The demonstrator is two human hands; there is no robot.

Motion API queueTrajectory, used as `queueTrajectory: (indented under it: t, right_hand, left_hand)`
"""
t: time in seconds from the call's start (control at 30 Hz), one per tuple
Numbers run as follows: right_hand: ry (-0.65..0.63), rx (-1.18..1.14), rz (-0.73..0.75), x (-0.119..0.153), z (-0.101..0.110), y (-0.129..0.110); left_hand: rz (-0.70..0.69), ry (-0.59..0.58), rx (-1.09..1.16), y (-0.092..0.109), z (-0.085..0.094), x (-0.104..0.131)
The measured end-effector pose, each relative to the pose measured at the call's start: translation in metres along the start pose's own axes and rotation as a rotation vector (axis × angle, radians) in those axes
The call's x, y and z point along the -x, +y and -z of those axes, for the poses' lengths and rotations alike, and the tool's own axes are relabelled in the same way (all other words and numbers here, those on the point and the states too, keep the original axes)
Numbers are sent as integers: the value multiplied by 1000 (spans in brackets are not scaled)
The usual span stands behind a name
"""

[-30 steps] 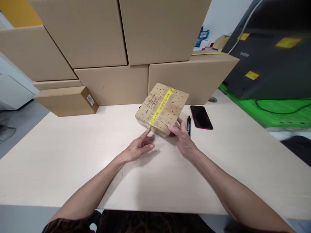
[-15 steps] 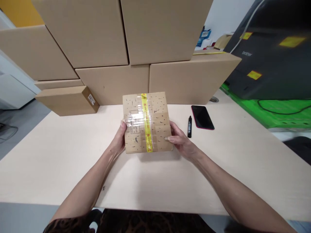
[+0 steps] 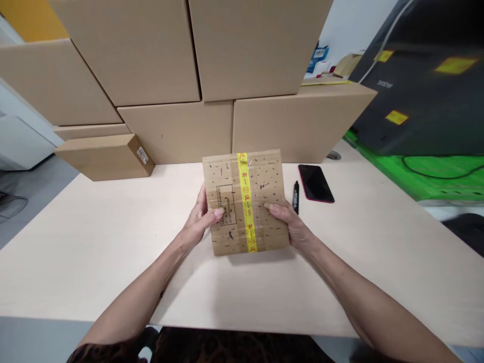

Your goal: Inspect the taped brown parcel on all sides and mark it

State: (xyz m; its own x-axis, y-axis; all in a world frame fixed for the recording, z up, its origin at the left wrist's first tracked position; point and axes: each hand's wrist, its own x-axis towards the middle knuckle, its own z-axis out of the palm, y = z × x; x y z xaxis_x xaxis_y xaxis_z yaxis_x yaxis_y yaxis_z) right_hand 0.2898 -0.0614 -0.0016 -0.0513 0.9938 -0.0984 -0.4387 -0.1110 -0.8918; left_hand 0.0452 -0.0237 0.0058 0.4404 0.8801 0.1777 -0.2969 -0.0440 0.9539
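Between my two hands is a small cardboard box point(image 3: 227, 176), held tilted above the table. Dark marker strokes cover its visible face, a strip of yellow tape with red print runs down the middle, and a printed frame sits at the left. My left hand point(image 3: 198, 217) grips the left side, its thumb lying on the face. My right hand point(image 3: 289, 219) grips the right edge, thumb also on the face. The other fingers are mostly hidden behind the box. Just right of it lies a black marker pen point(image 3: 295, 197), partly behind my right hand.
A phone point(image 3: 316, 183) with a red edge lies on the pale table point(image 3: 106, 237) beyond the marker. Large cardboard boxes point(image 3: 174, 132) are stacked along the back. A flat box point(image 3: 102, 156) stands at the back left. On the right is a dark machine point(image 3: 423, 96) over something green.
The box has moved right and slightly nearer to me, and has turned a little. My left thumb has come from its left edge onto its face. The glare on the tape has gone.
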Motion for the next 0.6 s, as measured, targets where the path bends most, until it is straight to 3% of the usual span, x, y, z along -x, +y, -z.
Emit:
queueTrajectory:
  t: [0.13,0.37,0.6]
  right_hand:
    - [-85,4,-24,0,2,-10]
    - [-289,-7,-179,6,-2,-12]
    - [-197,24,-147,-2,5,-2]
  left_hand:
    - [-23,23,-2,3,0,-1]
    - [-102,316,12,18,14,-4]
    - [-128,522,63,19,29,-17]
